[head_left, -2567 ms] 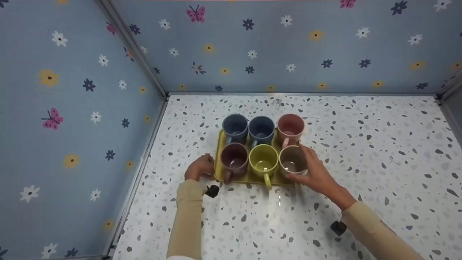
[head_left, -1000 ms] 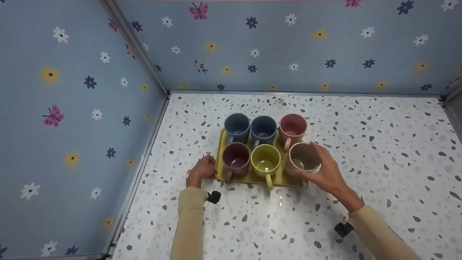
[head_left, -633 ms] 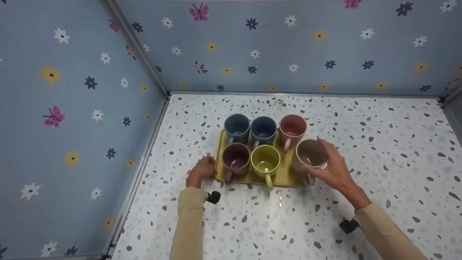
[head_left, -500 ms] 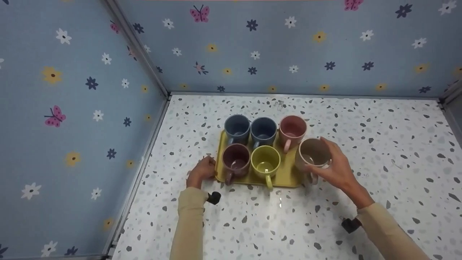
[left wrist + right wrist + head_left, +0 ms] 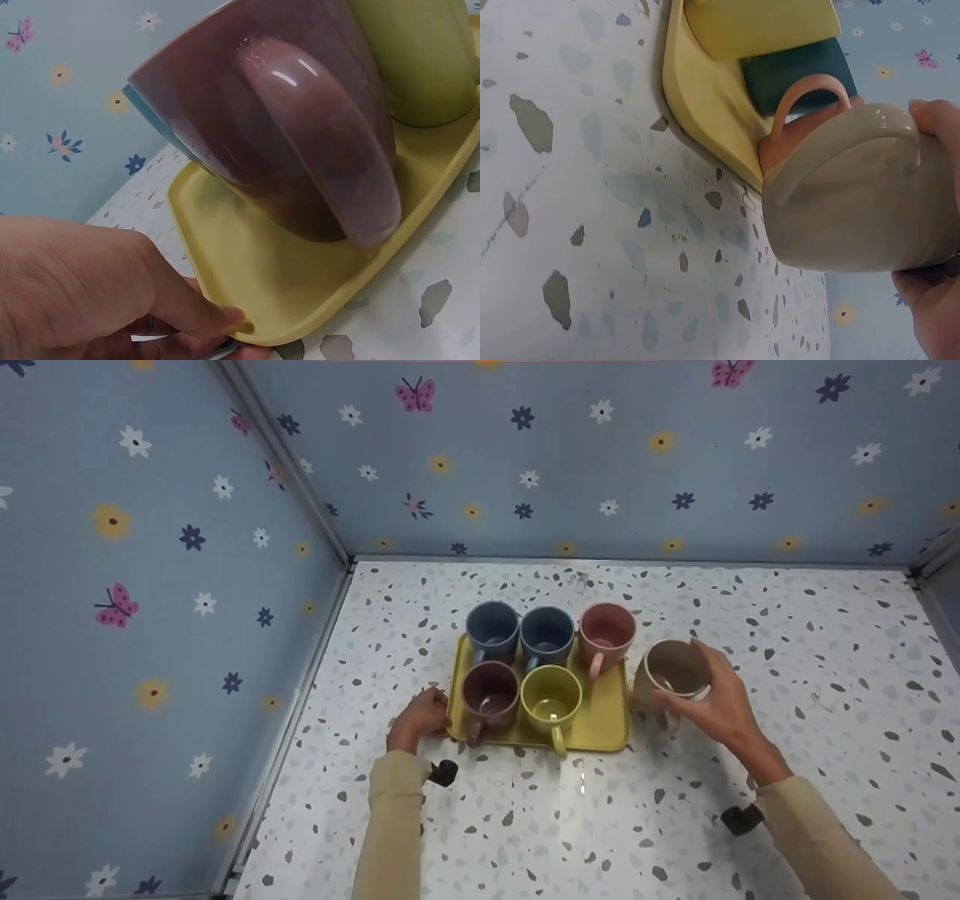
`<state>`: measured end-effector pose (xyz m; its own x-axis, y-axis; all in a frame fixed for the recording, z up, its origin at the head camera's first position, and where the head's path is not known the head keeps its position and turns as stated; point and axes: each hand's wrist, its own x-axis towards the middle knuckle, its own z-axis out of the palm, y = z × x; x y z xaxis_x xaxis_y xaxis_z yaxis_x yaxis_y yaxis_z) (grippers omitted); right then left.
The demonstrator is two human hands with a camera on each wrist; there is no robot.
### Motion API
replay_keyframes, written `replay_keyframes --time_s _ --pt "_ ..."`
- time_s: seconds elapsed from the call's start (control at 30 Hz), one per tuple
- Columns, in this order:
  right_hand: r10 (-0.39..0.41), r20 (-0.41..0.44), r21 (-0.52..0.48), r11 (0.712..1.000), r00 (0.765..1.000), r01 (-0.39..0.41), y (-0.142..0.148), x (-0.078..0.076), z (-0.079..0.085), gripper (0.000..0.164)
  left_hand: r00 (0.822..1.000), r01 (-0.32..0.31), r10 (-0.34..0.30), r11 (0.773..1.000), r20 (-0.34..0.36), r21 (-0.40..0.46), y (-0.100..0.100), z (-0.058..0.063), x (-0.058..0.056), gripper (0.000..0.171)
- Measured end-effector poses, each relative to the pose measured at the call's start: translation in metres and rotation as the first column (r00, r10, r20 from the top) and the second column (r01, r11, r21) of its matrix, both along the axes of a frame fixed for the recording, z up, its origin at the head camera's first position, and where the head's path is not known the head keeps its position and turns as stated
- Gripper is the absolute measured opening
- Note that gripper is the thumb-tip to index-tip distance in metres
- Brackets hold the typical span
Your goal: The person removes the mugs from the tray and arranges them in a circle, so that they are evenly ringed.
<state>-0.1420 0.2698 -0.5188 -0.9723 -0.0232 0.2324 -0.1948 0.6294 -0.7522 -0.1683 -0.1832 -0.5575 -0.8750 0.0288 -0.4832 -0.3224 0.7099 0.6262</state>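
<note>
Currently, the right hand (image 5: 720, 711) grasps the beige mug (image 5: 670, 673) by its body, thumb and fingers set on opposite sides near the rim. The mug is located just beside the right end of the tray (image 5: 606, 721), apparently clear of the surface (image 5: 525, 832); its exact tilt cannot be determined. Gripping the wall rather than the handle likely gives balanced control, since the handle projects toward the near side, outside the grasp.

The left hand (image 5: 421, 715) pinches the near left corner of the tray, thumb on top of the rim and fingers below. This hold presumably prevents the tray from sliding.

Five mugs stand upright on the tray. The left blue mug (image 5: 493, 628), right blue mug (image 5: 547, 631) and pink mug (image 5: 607, 631) form the far row; the purple mug (image 5: 490, 691) and yellow mug (image 5: 552, 696) form the near row, with bare tray to their right. All handles point roughly toward the person, probably for access.

The mugs are rounded and glossy, consistent with glazed ceramic, with looped handles. The tray is matte yellow, shallow, with rounded corners and a raised lip. The surface is white with grey, stone-like flecks.
</note>
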Motion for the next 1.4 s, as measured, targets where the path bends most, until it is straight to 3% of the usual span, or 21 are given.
replay_keyframes --time_s 0.4,0.63,1.0,1.4 --pt "-0.071 0.041 -0.009 0.997 0.997 0.071 0.023 -0.010 0.002 0.097 1.000 -0.006 0.005 1.000 0.006 0.015 0.000 0.002 0.000 0.035" --pt "-0.066 0.010 -0.007 0.998 0.998 0.066 0.036 -0.019 -0.001 0.093 1.000 -0.020 0.020 1.000 0.004 0.017 0.000 0.002 -0.003 0.033" --pt "-0.094 0.077 0.007 0.996 0.993 0.093 0.062 -0.020 -0.009 0.097 1.000 -0.011 0.011 1.000 0.024 -0.007 0.003 0.004 0.000 0.033" --pt "-0.143 0.140 0.051 0.989 0.980 0.137 0.095 -0.025 -0.001 0.097 0.999 -0.003 0.004 0.999 0.033 -0.034 0.003 0.002 -0.002 0.034"
